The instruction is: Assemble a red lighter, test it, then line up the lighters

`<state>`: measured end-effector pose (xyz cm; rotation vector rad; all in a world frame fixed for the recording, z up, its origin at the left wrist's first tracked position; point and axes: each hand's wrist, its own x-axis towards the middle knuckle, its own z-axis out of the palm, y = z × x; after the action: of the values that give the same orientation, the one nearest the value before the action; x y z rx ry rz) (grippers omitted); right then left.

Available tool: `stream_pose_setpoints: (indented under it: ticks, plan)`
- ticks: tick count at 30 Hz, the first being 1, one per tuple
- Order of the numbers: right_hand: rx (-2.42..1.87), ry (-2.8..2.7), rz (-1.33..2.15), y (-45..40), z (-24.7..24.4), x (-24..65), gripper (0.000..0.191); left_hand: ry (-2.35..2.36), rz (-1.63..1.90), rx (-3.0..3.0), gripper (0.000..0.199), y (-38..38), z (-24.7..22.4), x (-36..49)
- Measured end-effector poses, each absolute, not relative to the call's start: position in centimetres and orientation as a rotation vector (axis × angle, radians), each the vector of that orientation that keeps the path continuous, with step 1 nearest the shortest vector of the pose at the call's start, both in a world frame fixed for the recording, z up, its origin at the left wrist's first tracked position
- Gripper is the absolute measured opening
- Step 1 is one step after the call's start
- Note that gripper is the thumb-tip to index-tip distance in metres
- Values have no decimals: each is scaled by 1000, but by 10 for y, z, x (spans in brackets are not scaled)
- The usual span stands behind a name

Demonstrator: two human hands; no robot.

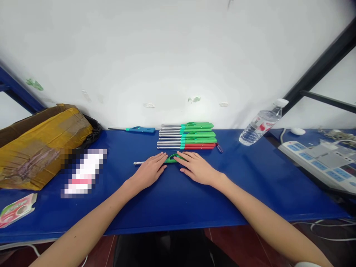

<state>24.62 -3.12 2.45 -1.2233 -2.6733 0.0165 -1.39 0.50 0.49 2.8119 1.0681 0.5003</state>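
The open left hand (148,171) and right hand (198,167) lie flat, gripping nothing, either side of a green utility lighter (143,162). It looks light and stiff, best taken by its plastic handle (172,158).

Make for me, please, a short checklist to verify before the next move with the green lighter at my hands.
1. Utility lighter lying on the blue table: ok.
2. Right hand touching its green handle: ok.
3. Left hand gripping the handle: not ok, it lies open.
4. Lighter's trigger: cannot tell, the hands hide it.
5. Metal nozzle uncovered by the hands: ok.
6. Stacked lighters lying parallel: ok.
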Motion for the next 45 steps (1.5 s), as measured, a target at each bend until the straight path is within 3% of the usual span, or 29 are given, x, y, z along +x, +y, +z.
stream_pose_setpoints:
  ticks: [6,14,23,33,45]
  plan:
    - [-1205,-2617,-48,-30,20,246,53,1022,595,2819,38,9,5,-16]
    - [-1186,-2527,-168,-27,21,246,40,906,818,2931,35,5,12,-9]
    - [-1171,-2243,-211,-1,49,262,40,1170,1654,2593,34,-2,54,-27]
    - [-1210,-2269,-83,59,75,306,38,861,1056,2724,46,2,29,-19]
    - [-1228,-2260,-75,67,51,322,35,889,945,2708,41,1,28,-16]
